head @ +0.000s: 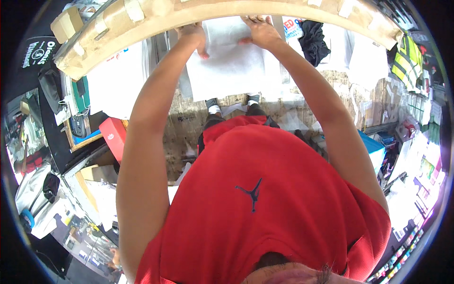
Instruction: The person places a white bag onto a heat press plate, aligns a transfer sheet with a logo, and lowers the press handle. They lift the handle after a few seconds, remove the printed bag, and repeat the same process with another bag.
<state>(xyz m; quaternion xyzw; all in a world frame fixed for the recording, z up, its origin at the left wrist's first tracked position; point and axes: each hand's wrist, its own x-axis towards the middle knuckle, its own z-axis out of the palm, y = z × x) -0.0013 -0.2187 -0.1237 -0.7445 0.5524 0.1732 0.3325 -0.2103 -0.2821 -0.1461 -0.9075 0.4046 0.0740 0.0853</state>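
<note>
A white sheet (228,71) that looks like paper or thin fabric lies before me, its near edge hanging above my feet. My left hand (194,35) rests at the sheet's upper left, thumb pointing down onto it. Its fingertips are partly hidden by a taped cardboard-covered beam (184,11) that crosses the top of the view. On the upper right of the sheet is my right hand (261,32), fingers spread and thumb apart, with nothing visible in its grasp. The sheet is slightly creased between the two hands.
Crumpled black cloth (314,42) lies right of my right hand, beside white printed material (292,26). A yellow hi-vis vest (407,62) hangs at the beam's right end. To the left are a red box (113,136) and white sheets (117,81). Scraps litter the worn wooden floor (182,131).
</note>
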